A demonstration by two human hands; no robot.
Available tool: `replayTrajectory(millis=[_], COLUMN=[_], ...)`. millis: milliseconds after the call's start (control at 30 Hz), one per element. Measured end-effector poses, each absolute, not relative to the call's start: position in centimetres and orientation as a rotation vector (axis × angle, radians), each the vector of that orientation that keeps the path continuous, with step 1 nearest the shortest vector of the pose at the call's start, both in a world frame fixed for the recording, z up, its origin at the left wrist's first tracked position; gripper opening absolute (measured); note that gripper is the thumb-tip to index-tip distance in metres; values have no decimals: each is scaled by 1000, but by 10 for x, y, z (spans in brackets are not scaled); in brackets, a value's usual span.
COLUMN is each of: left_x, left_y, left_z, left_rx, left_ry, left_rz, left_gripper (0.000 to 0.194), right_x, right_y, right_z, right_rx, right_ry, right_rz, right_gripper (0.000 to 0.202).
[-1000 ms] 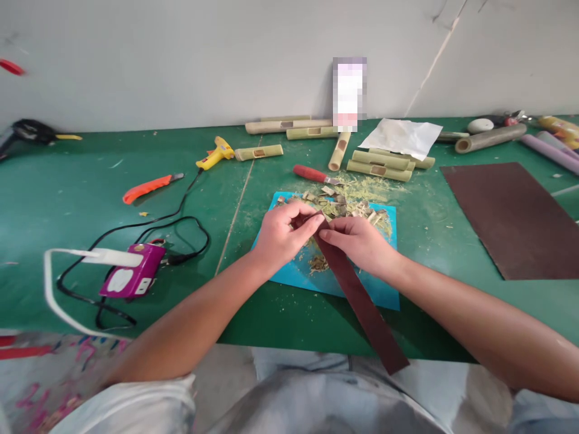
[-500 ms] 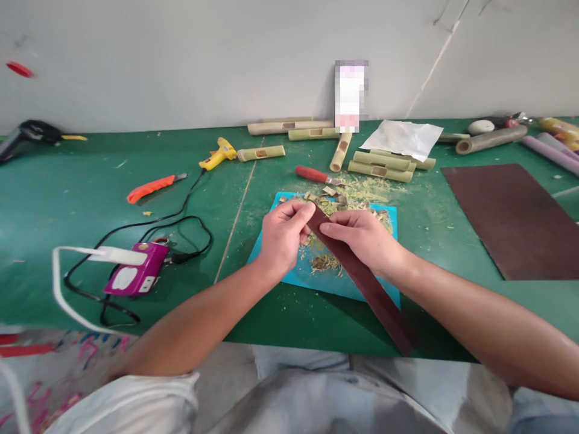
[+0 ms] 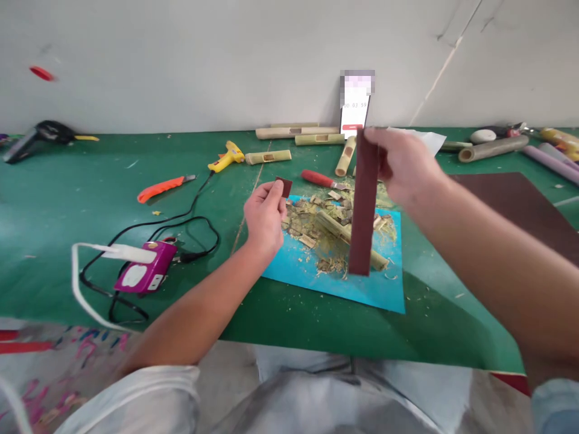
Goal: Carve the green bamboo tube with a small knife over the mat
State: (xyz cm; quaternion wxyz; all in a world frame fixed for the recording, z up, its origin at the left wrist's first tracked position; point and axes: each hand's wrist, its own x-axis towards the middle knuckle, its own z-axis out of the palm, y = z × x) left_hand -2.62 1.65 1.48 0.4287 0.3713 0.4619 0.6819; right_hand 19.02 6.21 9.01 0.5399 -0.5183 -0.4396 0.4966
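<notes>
Between thumb and fingers, my left hand [image 3: 265, 218] pinches a small dark brown piece of sandpaper [image 3: 284, 187] above the left edge of the blue sheet [image 3: 380, 295]. My right hand [image 3: 407, 160] grips a long brown sandpaper strip [image 3: 364, 211] by its upper end, and the strip hangs down over the sheet. Partly behind the strip, a bamboo tube [image 3: 332, 225] lies on the blue sheet among wood chips and shavings [image 3: 332, 265]. A red-handled chisel [image 3: 318, 178] rests just behind the sheet, its blade among the shavings.
Cut bamboo tubes [image 3: 269, 157] and a phone [image 3: 355, 111] stand or lie along the wall. To the left are a yellow glue gun [image 3: 227, 158], an orange utility knife [image 3: 163, 188] and a purple power block [image 3: 147, 268] with cables. A large brown sandpaper sheet [image 3: 511, 199] lies at right.
The strip has parted: a small piece stays in my left hand. My right hand has lifted the longer strip up and right, uncovering the bamboo tube on the blue sheet.
</notes>
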Motion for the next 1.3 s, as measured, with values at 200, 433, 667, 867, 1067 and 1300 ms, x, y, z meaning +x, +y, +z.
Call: replayTrajectory(millis=[200, 433, 667, 867, 1067, 1300], left_x=[-34, -34, -33, -32, -25, -28], left_y=[25, 20, 19, 16, 8, 7], left_z=[15, 13, 8, 6, -4, -15], left_rx=[828, 924, 1121, 1315, 1746, 2312], left_ry=[1156, 1122, 1213, 1217, 1260, 1189], left_rz=[1710, 1654, 1540, 1224, 1055, 1020], left_gripper=[32, 31, 22, 17, 16, 12], right_x=[217, 214, 233, 231, 226, 226], right_y=[176, 135, 11, -77, -83, -86], right_z=[133, 78, 48, 28, 6, -2], right_rx=[-1374, -1630, -1664, -1398, -1457, -1422], right_ry=[-1059, -1265, -1878, -2431, -2490, -2404], right_rz=[1089, 884, 451, 129, 112, 98], right_gripper=[29, 15, 24, 34, 26, 25])
